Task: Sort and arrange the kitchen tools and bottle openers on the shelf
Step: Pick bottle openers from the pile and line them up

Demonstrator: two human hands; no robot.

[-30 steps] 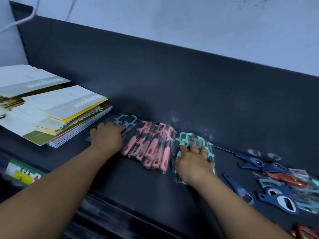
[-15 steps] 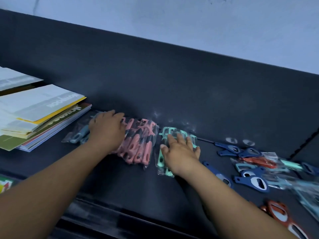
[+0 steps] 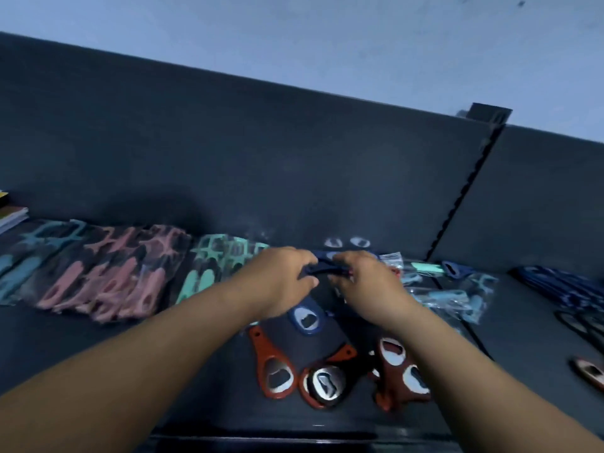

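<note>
Holding one dark blue bottle opener [image 3: 322, 271], the left hand [image 3: 281, 282] and right hand [image 3: 369, 282] are clenching their grip on its opposite ends, just behind the red bottle openers [image 3: 277, 371] on the shelf [image 3: 98, 354]. A white label [image 3: 390, 256] farther behind those is showing print too blurred to read.

We were in a shop: dark metal shelving [image 3: 228, 158] with a slotted upright [image 3: 457, 204], stocked with many identical bagged tools [image 3: 108, 276].
</note>
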